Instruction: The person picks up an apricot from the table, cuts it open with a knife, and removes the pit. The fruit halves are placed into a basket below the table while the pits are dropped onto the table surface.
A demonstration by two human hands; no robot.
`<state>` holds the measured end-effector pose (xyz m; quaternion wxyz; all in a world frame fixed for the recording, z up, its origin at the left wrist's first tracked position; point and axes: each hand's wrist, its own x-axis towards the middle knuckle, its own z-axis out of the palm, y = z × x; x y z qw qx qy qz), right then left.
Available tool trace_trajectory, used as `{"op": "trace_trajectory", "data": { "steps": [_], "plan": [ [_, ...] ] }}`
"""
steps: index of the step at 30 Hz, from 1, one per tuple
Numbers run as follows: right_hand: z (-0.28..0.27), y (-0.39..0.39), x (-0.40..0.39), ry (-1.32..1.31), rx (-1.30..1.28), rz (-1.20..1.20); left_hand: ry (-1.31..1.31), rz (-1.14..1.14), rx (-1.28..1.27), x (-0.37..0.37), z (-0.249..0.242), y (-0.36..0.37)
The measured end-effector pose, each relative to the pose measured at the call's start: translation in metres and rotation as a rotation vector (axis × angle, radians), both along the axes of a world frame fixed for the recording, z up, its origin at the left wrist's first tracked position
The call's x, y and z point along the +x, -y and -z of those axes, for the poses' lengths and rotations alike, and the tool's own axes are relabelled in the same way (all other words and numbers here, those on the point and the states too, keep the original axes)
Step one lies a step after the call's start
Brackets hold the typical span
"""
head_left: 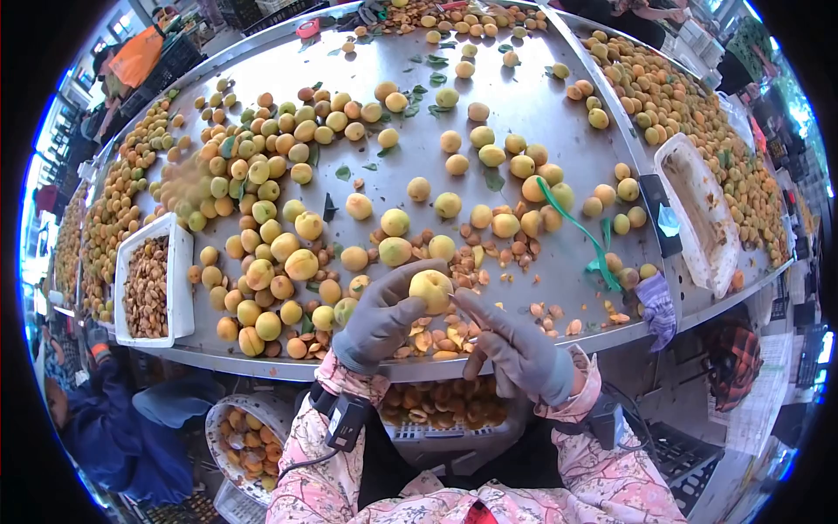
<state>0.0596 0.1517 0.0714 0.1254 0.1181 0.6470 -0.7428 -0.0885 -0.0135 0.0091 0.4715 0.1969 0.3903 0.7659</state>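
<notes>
My left hand (381, 316), in a grey glove, grips a yellow apricot (430, 291) between thumb and fingers above the table's near edge. My right hand (517, 345), gloved too, has its fingers curled and its fingertips at the fruit's right side. Whatever it may hold is too small or hidden to make out. Below and beyond the hands lie apricot halves (434, 342) and brown pits (521, 247). Many whole apricots (259, 273) are heaped to the left of my left hand.
A white tray of pits (147, 284) sits at the table's left edge. To the right are an empty white tray (698, 214), green ribbon (602, 262) and purple cloth (656, 307). A crate of apricot halves (445, 406) and a bucket (249, 437) stand below. A person in dark blue (122, 428) is at left.
</notes>
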Motion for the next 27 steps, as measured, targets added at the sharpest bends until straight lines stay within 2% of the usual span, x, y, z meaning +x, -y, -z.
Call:
{"op": "trace_trajectory", "data": {
  "steps": [5,7,12,14,16,17,20,21,23,26,27],
  "plan": [
    [0.024,0.009,-0.001,-0.158,0.088,0.062,0.021,-0.019,-0.007,0.0,0.003,-0.005],
    [0.026,0.013,-0.003,-0.201,0.159,0.106,0.168,-0.068,0.007,0.005,0.006,-0.01],
    [0.033,0.019,-0.01,-0.192,0.187,0.18,0.206,-0.143,0.031,0.013,0.016,-0.017],
    [0.047,0.024,-0.014,-0.211,0.186,0.214,0.306,-0.186,0.025,0.016,0.019,-0.018],
    [0.058,0.028,-0.018,-0.318,0.384,0.256,0.323,-0.203,0.019,0.019,0.017,-0.02],
    [0.057,0.028,-0.018,-0.317,0.385,0.255,0.339,-0.22,0.013,0.019,0.015,-0.02],
    [0.047,0.024,-0.019,-0.305,0.321,0.241,0.23,-0.218,-0.019,0.014,-0.006,-0.016],
    [0.04,0.02,-0.019,-0.363,0.388,0.218,0.232,-0.222,-0.021,0.01,-0.007,-0.014],
    [0.038,0.018,-0.016,-0.421,0.449,0.192,-0.005,-0.095,-0.063,0.0,-0.007,-0.005],
    [0.038,0.02,-0.011,-0.369,0.387,0.156,0.02,-0.047,-0.041,-0.002,-0.004,-0.001],
    [0.035,0.023,-0.011,-0.263,0.348,0.158,0.056,-0.045,0.001,0.0,-0.003,-0.003]
  ]
}}
